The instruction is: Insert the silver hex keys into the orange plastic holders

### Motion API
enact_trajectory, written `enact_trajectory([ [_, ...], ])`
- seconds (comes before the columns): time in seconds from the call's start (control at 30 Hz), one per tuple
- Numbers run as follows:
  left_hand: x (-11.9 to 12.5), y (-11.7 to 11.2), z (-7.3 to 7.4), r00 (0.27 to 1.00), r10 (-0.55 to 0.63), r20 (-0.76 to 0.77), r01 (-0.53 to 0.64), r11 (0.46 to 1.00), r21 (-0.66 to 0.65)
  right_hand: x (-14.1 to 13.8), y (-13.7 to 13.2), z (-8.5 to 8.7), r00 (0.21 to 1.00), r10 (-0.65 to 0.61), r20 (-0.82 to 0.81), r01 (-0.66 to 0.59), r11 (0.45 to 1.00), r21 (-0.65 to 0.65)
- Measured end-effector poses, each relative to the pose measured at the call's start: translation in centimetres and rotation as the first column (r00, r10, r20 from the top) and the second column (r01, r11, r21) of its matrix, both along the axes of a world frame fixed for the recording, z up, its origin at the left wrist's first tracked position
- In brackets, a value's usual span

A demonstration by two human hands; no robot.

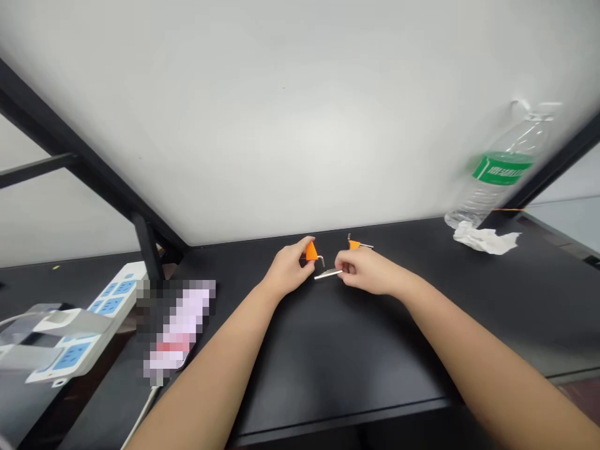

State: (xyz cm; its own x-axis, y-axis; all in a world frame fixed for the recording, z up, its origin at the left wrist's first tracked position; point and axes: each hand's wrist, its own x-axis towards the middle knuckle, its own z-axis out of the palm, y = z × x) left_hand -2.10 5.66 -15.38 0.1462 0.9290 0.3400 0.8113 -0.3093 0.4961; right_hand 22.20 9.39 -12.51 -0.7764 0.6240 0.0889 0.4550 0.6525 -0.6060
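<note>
My left hand (289,265) is closed around an orange hex key holder (311,251), gripping it between thumb and fingers. One L-shaped hex key (322,260) pokes out of the holder's right side. Just to the right, my right hand (363,269) pinches a few silver hex keys (328,274), whose long ends point left below the holder. Beyond the right hand lies a second orange holder (355,245) with metal keys sticking out, partly hidden by that hand.
A clear plastic bottle (504,169) with a green label stands at the back right, beside crumpled tissue (487,239). At left are a white power strip (105,306), a blurred-out phone-like object (185,325) and a black metal frame (94,169). A white wall (309,112) backs the black table (337,350).
</note>
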Motion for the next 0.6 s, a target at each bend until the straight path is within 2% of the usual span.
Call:
enact_trajectory([
  [0.1, 0.08, 0.0, 0.02, 1.0, 0.001, 0.025, -0.001, 1.0, 0.024, 0.84, 0.99, 0.5, 0.973, -0.159, -0.17, 0.14, 0.984, -0.114],
  [0.2, 0.33, -0.12, 0.08, 0.999, -0.014, 0.041, 0.012, 0.999, 0.04, 1.01, 1.35, 0.36, 0.947, -0.253, -0.197, 0.21, 0.954, -0.215],
  [0.4, 0.52, -0.22, -0.19, 0.999, -0.034, 0.01, 0.034, 0.998, 0.046, 0.74, 1.26, -0.29, 0.938, -0.238, -0.253, 0.151, 0.934, -0.323],
  [0.6, 0.53, -0.29, -0.03, 0.999, -0.028, -0.038, 0.031, 0.998, 0.063, 1.04, 1.31, -0.22, 0.932, -0.266, -0.247, 0.176, 0.926, -0.333],
])
